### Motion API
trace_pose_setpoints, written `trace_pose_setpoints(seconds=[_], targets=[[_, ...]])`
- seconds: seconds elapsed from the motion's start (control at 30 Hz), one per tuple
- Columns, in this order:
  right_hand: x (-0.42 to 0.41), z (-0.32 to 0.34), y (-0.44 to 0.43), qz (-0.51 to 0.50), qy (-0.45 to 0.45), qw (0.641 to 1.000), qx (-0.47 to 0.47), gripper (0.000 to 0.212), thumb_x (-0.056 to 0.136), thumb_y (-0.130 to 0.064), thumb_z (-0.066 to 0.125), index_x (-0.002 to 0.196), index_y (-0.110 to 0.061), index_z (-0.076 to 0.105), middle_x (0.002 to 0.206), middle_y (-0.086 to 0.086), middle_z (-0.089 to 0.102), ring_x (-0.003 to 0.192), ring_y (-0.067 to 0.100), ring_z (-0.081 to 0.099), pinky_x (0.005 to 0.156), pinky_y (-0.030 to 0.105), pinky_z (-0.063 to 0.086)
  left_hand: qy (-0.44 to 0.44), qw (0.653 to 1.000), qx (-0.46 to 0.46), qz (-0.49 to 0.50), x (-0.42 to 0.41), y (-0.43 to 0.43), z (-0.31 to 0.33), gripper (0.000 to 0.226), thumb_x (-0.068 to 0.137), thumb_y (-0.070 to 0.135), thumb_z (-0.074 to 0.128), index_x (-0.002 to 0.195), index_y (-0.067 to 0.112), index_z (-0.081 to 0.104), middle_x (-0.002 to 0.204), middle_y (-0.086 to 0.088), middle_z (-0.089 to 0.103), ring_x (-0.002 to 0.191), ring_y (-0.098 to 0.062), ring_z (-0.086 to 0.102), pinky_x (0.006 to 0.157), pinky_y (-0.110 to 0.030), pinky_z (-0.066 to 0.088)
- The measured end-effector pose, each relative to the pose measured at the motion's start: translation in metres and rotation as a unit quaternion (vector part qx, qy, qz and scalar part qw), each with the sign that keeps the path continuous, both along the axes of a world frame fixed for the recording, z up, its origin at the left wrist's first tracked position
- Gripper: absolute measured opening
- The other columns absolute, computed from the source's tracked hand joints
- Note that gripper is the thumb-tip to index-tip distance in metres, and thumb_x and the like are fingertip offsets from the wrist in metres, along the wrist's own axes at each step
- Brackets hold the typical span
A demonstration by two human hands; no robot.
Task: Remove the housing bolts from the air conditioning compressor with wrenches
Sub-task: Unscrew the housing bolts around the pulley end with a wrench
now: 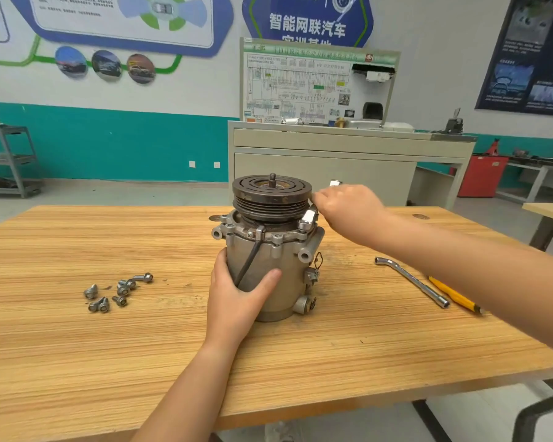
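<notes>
Squarely on the wooden table (pixel 332 346) stands the compressor (pixel 289 266), upright on its rear end, with the grooved pulley (pixel 272 199) on top. The left hand (pixel 237 301) grips the lower body from the near-left side, thumb spread across the front and fingers wrapped behind, bracing it. The right hand (pixel 348 205) reaches in from the right and curls around the handle of a wrench (pixel 307 220). Its ring end sits down on the flange at the compressor's right shoulder, just under the pulley rim, apparently over a housing bolt. The wrench's long axis slopes up and outward from that flange into the right hand, so the next swing probably has to sweep around the body while clearing the pulley. Near the right forearm lie an L-shaped socket wrench (pixel 412 280) and a yellow-handled tool (pixel 454 296). Well to the left sit the loose bolts (pixel 118 291).
</notes>
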State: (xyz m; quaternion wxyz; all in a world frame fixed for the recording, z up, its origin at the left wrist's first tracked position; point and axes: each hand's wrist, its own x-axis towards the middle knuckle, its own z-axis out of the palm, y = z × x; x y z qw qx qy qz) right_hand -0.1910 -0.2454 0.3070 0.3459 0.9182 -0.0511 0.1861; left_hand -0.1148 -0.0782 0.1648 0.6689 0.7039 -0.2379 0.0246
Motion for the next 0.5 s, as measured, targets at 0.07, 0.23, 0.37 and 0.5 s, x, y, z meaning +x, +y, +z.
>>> trace_pose_setpoints(seconds=[0.07, 0.23, 0.37, 0.5], targets=[[0.0, -0.004, -0.004, 0.01, -0.021, 0.999, 0.025, 0.03, 0.093, -0.001, 0.033, 0.119, -0.007, 0.047, 0.109, 0.007, 0.06, 0.098, 0.024, 0.057, 0.072, 0.03, 0.042, 0.001, 1.0, 0.0, -0.001, 0.001, 0.0, 0.0, 0.106, 0.059, 0.062, 0.075, 0.147, 0.026, 0.025, 0.128, 0.019, 0.038, 0.117, -0.002, 0.039, 0.092, -0.023, 0.032], [-0.036, -0.005, 0.0, 0.101, -0.195, 0.942, 0.255, 0.033, 0.098, -0.017, 0.039, 0.126, -0.002, 0.047, 0.074, 0.012, 0.058, 0.065, 0.028, 0.054, 0.056, 0.033, 0.037, 0.001, 1.0, -0.002, -0.007, 0.003, 0.0, -0.002, 0.1, 0.065, 0.054, 0.078, 0.146, 0.028, 0.025, 0.129, 0.017, 0.039, 0.118, -0.005, 0.04, 0.093, -0.024, 0.033], [-0.071, -0.007, 0.021, 0.102, -0.189, 0.945, 0.246, 0.04, 0.096, -0.016, 0.043, 0.136, -0.011, 0.042, 0.077, 0.01, 0.061, 0.065, 0.032, 0.055, 0.056, 0.032, 0.035, 0.001, 1.0, -0.003, -0.004, 0.001, 0.0, 0.0, 0.102, 0.062, 0.055, 0.075, 0.146, 0.027, 0.025, 0.126, 0.019, 0.038, 0.116, -0.003, 0.04, 0.091, -0.023, 0.032], [-0.089, -0.008, 0.035, 0.002, -0.098, 0.97, 0.223, 0.044, 0.098, -0.024, 0.033, 0.142, -0.03, 0.028, 0.096, 0.003, 0.063, 0.083, 0.03, 0.058, 0.065, 0.036, 0.047, 0.0, 1.0, -0.006, -0.006, 0.0, 0.0, 0.0, 0.101, 0.062, 0.052, 0.075, 0.146, 0.026, 0.025, 0.128, 0.016, 0.039, 0.117, -0.004, 0.04, 0.092, -0.023, 0.033]])
